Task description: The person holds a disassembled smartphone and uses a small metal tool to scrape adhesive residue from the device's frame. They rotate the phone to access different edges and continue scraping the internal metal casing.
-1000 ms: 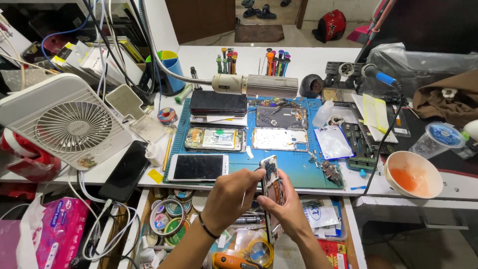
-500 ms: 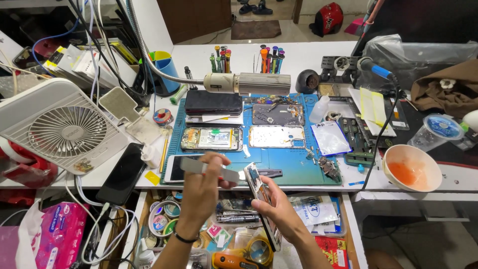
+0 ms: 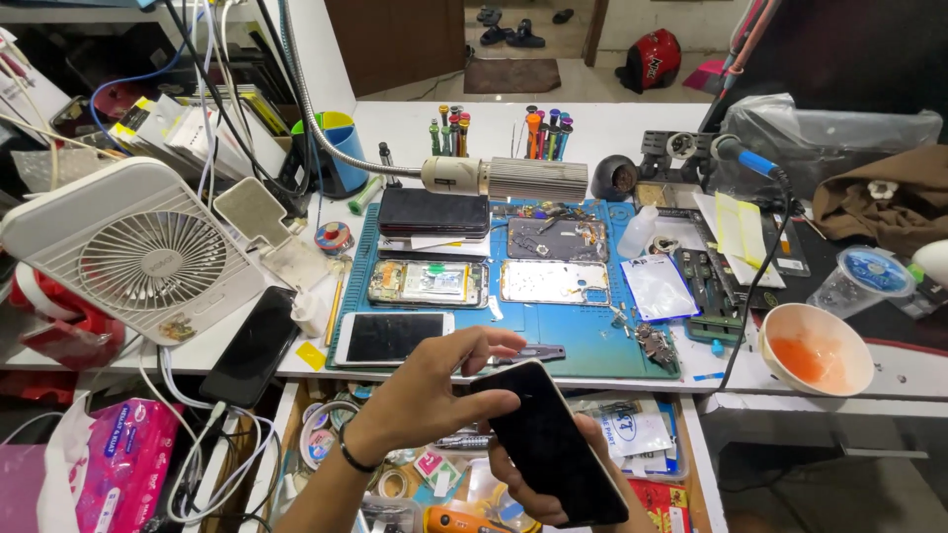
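— Phone (image 3: 553,456) rests in our right hand (image 3: 533,489), fingers curled under it, above the open drawer (image 3: 652,444).
— Our left hand (image 3: 434,390) pinches its top edge. Its back looks closed up; other phones wait on the table (image 3: 592,331).

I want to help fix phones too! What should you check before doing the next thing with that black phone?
1. Right hand grips the black glossy phone from beneath: ok.
2. Left hand rests on the phone's top edge: ok.
3. Phone screen free of cracks: cannot tell.
4. Grey flat pry tool within reach on the blue work mat: ok.
5. Bare mat space to set the phone down: not ok, crowded.
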